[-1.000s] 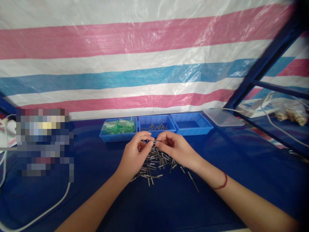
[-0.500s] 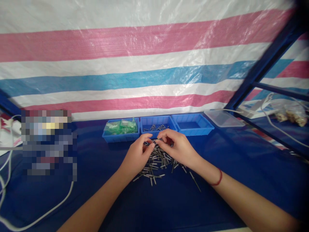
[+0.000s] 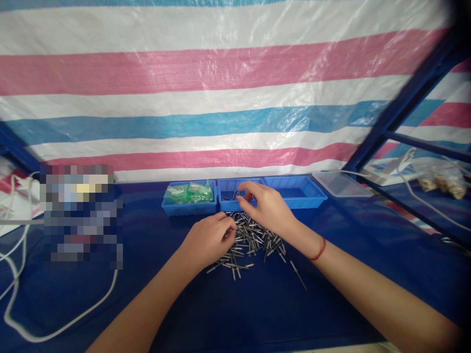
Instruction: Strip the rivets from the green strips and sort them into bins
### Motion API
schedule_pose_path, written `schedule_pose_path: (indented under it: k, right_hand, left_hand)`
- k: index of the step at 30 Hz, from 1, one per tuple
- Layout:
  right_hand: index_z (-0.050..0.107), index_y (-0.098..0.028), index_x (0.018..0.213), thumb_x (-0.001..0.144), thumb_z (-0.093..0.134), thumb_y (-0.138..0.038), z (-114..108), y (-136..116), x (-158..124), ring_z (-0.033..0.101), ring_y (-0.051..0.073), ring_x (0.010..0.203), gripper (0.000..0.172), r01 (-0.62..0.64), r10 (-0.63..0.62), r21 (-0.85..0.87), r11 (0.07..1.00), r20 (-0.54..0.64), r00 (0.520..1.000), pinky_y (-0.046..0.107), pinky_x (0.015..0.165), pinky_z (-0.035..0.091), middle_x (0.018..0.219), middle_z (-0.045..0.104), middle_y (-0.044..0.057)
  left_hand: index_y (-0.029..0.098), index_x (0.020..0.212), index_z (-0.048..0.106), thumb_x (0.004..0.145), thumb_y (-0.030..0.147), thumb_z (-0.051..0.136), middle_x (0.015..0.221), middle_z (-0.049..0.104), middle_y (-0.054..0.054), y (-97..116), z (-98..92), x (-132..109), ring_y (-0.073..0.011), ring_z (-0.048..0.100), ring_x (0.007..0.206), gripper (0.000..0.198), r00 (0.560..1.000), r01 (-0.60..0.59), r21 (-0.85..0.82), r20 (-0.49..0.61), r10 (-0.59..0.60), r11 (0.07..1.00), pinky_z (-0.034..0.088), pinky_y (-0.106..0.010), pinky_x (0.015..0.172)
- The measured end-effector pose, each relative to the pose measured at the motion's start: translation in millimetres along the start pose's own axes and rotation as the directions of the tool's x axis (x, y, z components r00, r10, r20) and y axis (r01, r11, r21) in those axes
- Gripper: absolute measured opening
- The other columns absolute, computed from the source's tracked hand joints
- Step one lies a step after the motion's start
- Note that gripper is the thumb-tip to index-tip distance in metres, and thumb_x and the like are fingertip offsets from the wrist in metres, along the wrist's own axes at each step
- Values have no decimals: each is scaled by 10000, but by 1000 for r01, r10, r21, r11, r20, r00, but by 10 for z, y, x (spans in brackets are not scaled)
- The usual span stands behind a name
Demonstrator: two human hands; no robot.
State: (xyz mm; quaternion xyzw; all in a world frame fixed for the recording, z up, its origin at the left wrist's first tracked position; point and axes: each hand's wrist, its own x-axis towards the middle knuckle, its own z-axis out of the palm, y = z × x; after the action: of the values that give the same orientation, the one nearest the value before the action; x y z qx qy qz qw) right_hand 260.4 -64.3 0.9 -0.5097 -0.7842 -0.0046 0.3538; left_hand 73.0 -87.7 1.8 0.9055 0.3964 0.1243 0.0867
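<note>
fingers on the right hand (image 3: 267,208) stand parted, thumb below index, at the middle blue bin (image 3: 225,206), set just behind the heaped rivets (image 3: 253,235), likely for a short reach. the left hand (image 3: 206,240) curls at their left edge; from my remote feed i cannot tell whether it pinches one.

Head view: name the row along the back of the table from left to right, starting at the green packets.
Blue bin with green packets → middle blue bin with metal pins, partly behind the right hand → right-hand blue bin → translucent flat plastic piece.
</note>
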Motion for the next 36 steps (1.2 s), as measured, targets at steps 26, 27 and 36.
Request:
schedule_pose_path:
  k: [26,27,36]
  right_hand:
    - [622,-195,866,850,507,-168,-16,-31,-483,555,140,636,119,-43,26,283,958,62,998,264,618,428,710,625,11]
    - [623,-194,850,852,508,-168,-25,-37,-479,555,138,640,118,-56,42,290,955,52,998,266,626,428,724,631,13]
    - [620,-187,756,832,588,-288,-13,-97,-480,478,114,553,131,-188,175,490,851,71,982,238,534,395,634,564,-11]
  left_hand:
    - [211,809,607,843,222,495,864,594,-22,98,141,-11,-178,611,756,117,992,59,-75,115,-50,995,446,-265,677]
    - [209,812,599,857,229,481,860,587,-20,88,130,-5,-171,603,746,128,993,76,-112,98,-66,991,442,-264,676]
    - [188,910,543,911,325,442,753,557,20,87,211,85,-120,539,649,170,960,171,-612,-72,-269,772,426,-227,615]
